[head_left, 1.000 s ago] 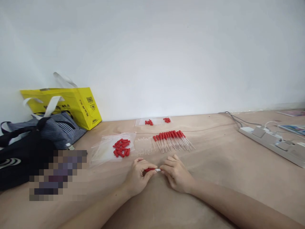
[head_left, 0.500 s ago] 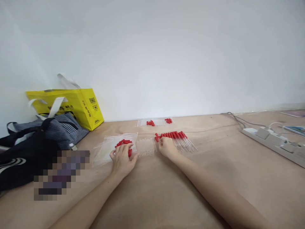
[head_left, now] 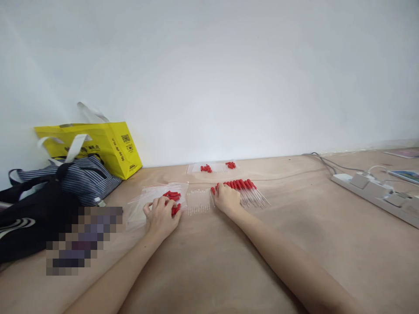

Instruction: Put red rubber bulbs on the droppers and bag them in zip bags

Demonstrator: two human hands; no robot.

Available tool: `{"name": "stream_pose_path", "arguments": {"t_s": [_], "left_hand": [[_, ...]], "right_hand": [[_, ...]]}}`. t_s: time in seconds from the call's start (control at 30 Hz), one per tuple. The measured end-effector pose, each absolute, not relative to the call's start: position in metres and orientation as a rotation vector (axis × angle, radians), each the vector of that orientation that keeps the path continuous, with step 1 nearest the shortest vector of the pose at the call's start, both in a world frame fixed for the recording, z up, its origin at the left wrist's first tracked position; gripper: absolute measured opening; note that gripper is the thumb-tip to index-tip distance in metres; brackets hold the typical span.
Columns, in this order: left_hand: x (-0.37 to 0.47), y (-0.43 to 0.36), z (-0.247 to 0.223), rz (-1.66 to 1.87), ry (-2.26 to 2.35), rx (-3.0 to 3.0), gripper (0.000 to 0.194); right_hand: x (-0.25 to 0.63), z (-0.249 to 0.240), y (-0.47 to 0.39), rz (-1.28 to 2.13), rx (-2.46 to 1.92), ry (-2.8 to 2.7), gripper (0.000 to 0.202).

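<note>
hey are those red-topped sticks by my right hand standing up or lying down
Lying down: the red-topped sticks stretch side by side along the tabletop.

Tote (head_left: 119, 155) is coloured yellow w/ blk print, bag (head_left: 90, 176) in front of it is striped dk blue/wht, & bulbs (head_left: 172, 195) R of it are coloured red.

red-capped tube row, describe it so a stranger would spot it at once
On the brown table, find the right hand, which partly hides the red-capped tube row. Unlike the bare clear tubes and loose red caps to its left, its pieces pair red caps with clear tubes.
</note>
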State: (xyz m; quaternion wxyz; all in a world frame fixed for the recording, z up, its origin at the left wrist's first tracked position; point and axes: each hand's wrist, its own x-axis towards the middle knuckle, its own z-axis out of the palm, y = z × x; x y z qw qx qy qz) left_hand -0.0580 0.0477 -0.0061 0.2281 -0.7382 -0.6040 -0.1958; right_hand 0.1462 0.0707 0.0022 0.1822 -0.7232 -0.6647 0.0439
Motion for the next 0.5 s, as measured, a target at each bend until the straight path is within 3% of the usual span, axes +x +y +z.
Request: {"name": "stream_pose_path", "arguments": {"t_s": [0.27, 0.5], "left_hand": [[-0.057, 0.048, -0.007, -0.575, -1.502, -2.009, 0.021], [-0.049, 0.039, -0.003, -0.821, -1.392, -2.091, 0.019]], "right_hand": [[0.128, 0.001, 0.076, 0.161, -2.079, -1.942, 0.025], [0.124, 0.009, 0.074, 0.236, -2.112, -2.022, 0.026]]}}
